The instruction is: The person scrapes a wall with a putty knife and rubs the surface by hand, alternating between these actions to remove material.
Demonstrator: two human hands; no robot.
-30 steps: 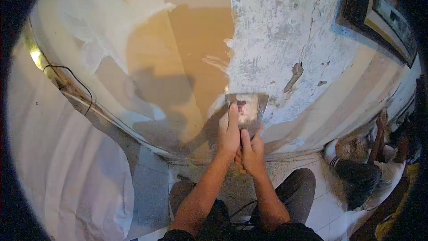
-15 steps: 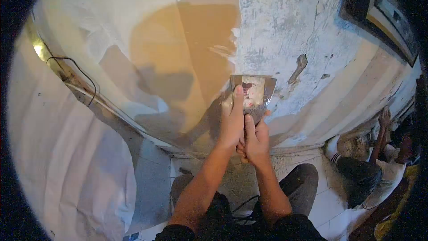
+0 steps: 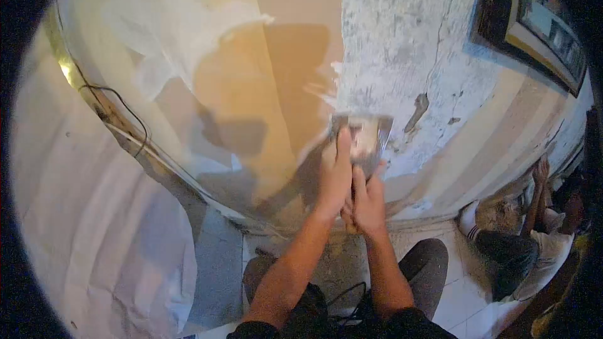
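Observation:
A wide putty knife (image 3: 367, 135) with a smeared, pale-patched blade lies against the wall (image 3: 402, 31), at the border between tan paint and bare, scraped plaster. My left hand (image 3: 336, 179) is closed around it, with the thumb stretched up along the blade. Lower down, my right hand (image 3: 369, 204) wraps the handle beside the left one. Most of the handle is hidden by my fingers. To the right of the blade, an elongated gouge (image 3: 417, 113) and small chips mark the plaster.
A framed picture (image 3: 549, 25) hangs at upper right. At lower right another person (image 3: 546, 245) sits by the wall, hands raised near it. Pale sheeting (image 3: 107, 213) covers something on the left, beside a black cable (image 3: 129, 110). White floor tiles (image 3: 440, 295) lie below.
The camera view has shifted, so the wall appears lower. Against the wall, the putty knife has slid slightly up and to the right, with both hands still around it.

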